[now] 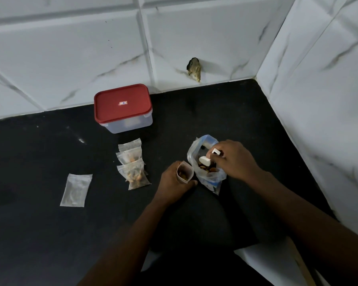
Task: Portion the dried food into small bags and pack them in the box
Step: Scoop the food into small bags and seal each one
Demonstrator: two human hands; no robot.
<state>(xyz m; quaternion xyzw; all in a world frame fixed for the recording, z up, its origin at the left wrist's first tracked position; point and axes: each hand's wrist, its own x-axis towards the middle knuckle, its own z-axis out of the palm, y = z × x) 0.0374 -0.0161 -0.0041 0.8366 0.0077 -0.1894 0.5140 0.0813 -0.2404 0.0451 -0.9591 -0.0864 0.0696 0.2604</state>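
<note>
Scooping is in hand. The left hand (175,180) has its fingers curled round an open, part-filled small bag (184,171), and at its 3 o'clock the right hand (234,159) pinches a white scoop (205,161) sunk in the large bag (194,149) of dried food (208,169). Next the scoop must be lifted level and tipped into the small bag's narrow mouth. Filled bags (132,168) lie at 9 o'clock on the table (39,223), and the box (123,109), lid on, is at 11.

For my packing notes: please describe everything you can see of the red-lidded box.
The box is rectangular with rounded corners: clear plastic walls and a red lid, closed, with a small label at its centre. It stands upright on the black counter, near the tiled wall, behind the filled bags. Nothing else touches it.
</note>
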